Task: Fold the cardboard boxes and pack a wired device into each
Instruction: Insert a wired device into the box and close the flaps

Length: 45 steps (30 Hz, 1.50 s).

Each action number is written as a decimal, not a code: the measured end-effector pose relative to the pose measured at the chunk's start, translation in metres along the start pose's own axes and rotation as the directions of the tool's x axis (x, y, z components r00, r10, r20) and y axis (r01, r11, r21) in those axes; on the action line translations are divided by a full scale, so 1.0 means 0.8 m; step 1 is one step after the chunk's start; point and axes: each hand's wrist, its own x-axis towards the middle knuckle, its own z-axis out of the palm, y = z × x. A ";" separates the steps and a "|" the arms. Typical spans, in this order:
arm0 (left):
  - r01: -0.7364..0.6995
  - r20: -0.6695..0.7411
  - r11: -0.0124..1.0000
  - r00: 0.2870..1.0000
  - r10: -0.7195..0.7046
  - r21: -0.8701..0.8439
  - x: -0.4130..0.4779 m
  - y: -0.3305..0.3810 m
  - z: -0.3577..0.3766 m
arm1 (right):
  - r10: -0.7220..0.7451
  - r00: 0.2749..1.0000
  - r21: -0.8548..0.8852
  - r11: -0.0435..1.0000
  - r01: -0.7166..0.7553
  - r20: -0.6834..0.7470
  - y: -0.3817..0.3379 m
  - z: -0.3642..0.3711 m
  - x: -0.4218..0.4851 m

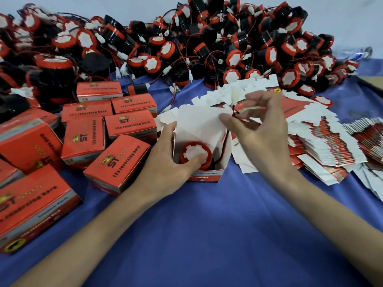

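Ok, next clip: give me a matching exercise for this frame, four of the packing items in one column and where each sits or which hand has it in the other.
Things:
1. closed red printed cardboard boxes
2. flat unfolded cardboard blanks
3. open cardboard box, white inside
4. thin red-and-black wire

Places or states:
A. pinched by the right hand
B. gripped by the left hand
C. stacked at the right on the blue cloth
D. grouped at the left

Pairs: 1-D, 2-C, 3-B, 4-A

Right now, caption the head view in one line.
Left hand steadies the open box holding a device; right hand pinches its wire.
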 end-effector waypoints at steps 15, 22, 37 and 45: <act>0.073 -0.025 0.995 0.997 -0.071 0.061 -0.002 -0.002 0.000 | 0.078 0.996 0.375 0.923 -0.084 0.030 0.008 0.010 -0.010; 0.022 -0.017 1.000 1.000 -0.022 -0.005 -0.001 0.006 0.000 | -0.710 0.682 -0.055 0.684 0.727 0.177 0.015 0.018 -0.027; -0.006 -0.018 0.998 1.000 0.005 -0.058 0.000 0.003 0.003 | -0.522 0.711 -0.524 0.483 0.702 0.472 -0.003 0.022 -0.021; -0.036 -0.056 0.990 0.998 0.029 -0.135 -0.003 0.006 0.005 | -0.323 0.714 -0.480 0.563 0.673 0.621 -0.006 0.019 -0.023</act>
